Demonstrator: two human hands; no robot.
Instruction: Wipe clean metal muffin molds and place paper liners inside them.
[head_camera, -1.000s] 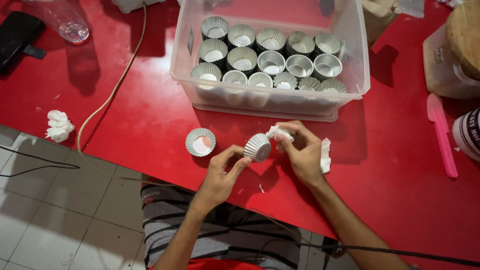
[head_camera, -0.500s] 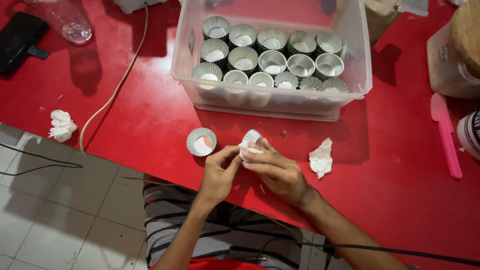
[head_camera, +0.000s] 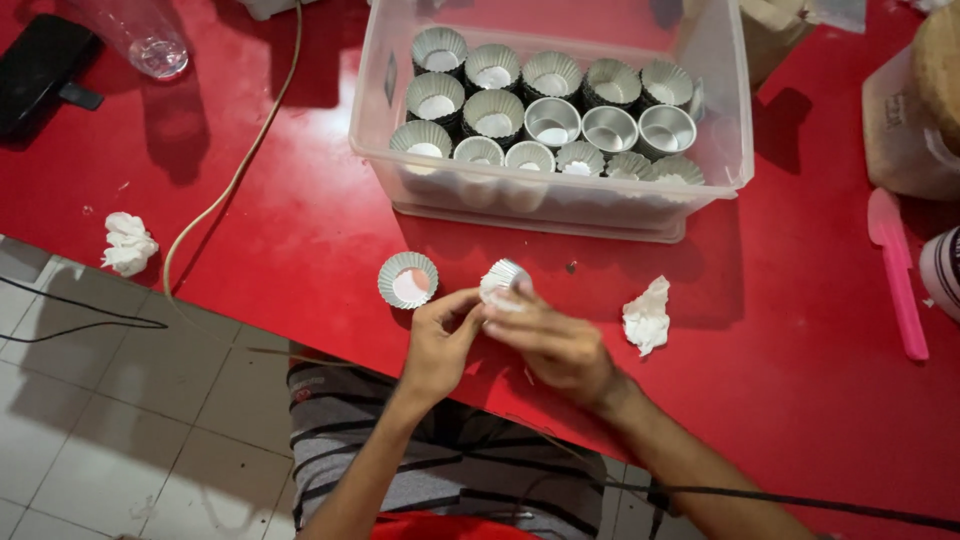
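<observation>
My left hand (head_camera: 437, 341) and my right hand (head_camera: 548, 338) meet over the red table (head_camera: 780, 400), both pinching one small fluted metal cup (head_camera: 503, 279) that is tipped on its side. A second fluted cup (head_camera: 407, 280) stands upright on the table just left of my left hand. A crumpled white tissue (head_camera: 648, 315) lies on the table to the right of my right hand, apart from it.
A clear plastic tub (head_camera: 720, 150) full of several fluted and smooth metal cups sits behind my hands. Another tissue ball (head_camera: 127, 243) lies at the left table edge beside a tan cable (head_camera: 225, 195). A pink spatula (head_camera: 896, 270), a glass (head_camera: 140, 35) and a black case (head_camera: 40, 70) are farther off.
My right hand has dropped the tissue on the table and moved left to the cup. Both hands with the cup have shifted left and nearer the second cup.
</observation>
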